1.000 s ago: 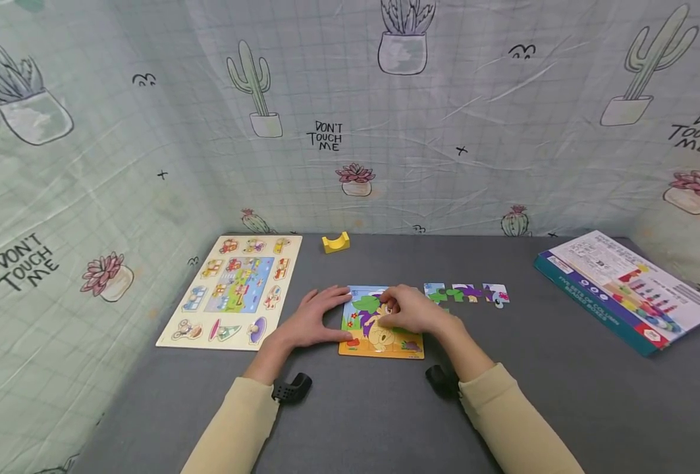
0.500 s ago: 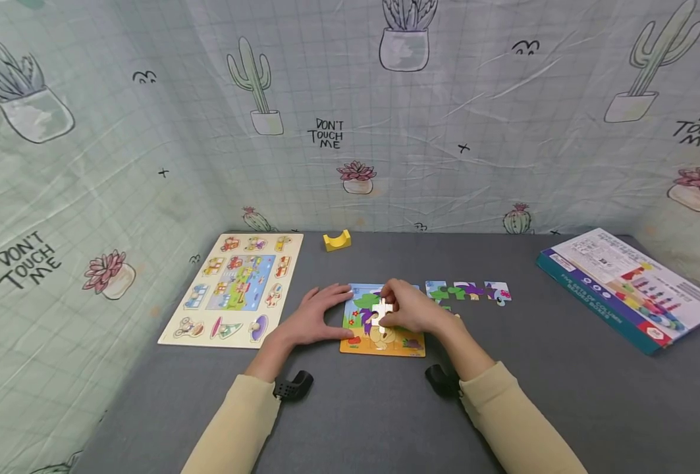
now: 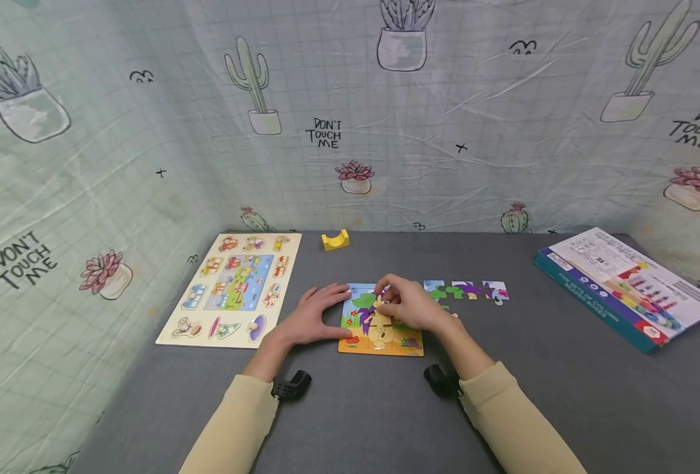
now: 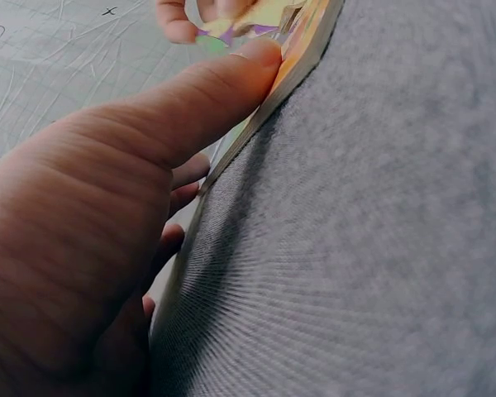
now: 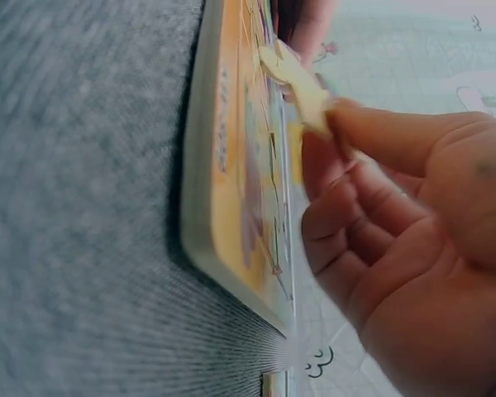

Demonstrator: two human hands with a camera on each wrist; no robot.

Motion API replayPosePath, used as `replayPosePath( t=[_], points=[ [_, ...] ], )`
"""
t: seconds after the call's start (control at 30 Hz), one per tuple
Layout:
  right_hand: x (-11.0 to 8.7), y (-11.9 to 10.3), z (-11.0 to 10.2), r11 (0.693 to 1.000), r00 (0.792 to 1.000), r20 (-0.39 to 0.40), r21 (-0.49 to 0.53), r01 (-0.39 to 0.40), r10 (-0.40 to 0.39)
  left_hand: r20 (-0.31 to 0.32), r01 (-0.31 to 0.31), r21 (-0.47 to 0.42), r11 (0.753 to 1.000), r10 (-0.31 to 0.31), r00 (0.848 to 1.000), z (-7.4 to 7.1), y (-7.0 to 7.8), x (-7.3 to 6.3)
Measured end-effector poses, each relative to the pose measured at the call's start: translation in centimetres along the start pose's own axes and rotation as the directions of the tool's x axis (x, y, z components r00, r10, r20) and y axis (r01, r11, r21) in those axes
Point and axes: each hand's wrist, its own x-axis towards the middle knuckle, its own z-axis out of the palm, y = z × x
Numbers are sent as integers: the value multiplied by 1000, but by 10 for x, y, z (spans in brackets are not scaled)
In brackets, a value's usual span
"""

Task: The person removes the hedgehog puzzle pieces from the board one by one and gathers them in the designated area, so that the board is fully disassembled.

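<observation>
My left hand [image 3: 311,319] rests at the left edge of a small jigsaw puzzle board [image 3: 409,345], fingers spread and fairly straight. In the left wrist view its thumb [image 4: 223,87] touches the orange part of the board's edge. Between thumb and forefinger, my right hand [image 3: 411,306] pinches a yellow puzzle piece [image 5: 302,83]. That piece is tilted, just above the board's face in the right wrist view. Part of the board's picture is hidden behind the right hand. Loose puzzle pieces [image 3: 467,289] lie right of the board.
At the left lies a larger wooden peg puzzle [image 3: 290,257] with vehicle and toy pictures. A yellow arched block [image 3: 335,241] stands at the back. A flat teal-and-white box [image 3: 628,289] sits at the right. Printed cloth walls surround the grey table [image 3: 355,415].
My right hand has tilted the puzzle piece, whose pale face showed half a second ago, and moved slightly up and away over the board. The left hand has stayed in place.
</observation>
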Motion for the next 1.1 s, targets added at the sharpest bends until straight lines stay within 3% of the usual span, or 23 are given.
replayPosePath(
  t=[0.17, 0.37, 0.73, 1.1],
  points=[
    [-3, -1, -6, 995, 998, -51, 91, 33, -28, 6, 8, 9, 1000, -8, 1000, 0, 0, 0],
    [-9, 0, -20, 990, 995, -89, 128, 52, -41, 5, 16, 9, 1000, -16, 1000, 0, -1, 0],
    [-32, 9, -43, 993, 994, -107, 114, 18, -6, 2, -11, -6, 1000, 11, 1000, 0, -1, 0],
    [-61, 30, -66, 998, 996, -79, 60, 34, -29, 2, -6, -18, 1000, 6, 1000, -1, 2, -1]
  ],
)
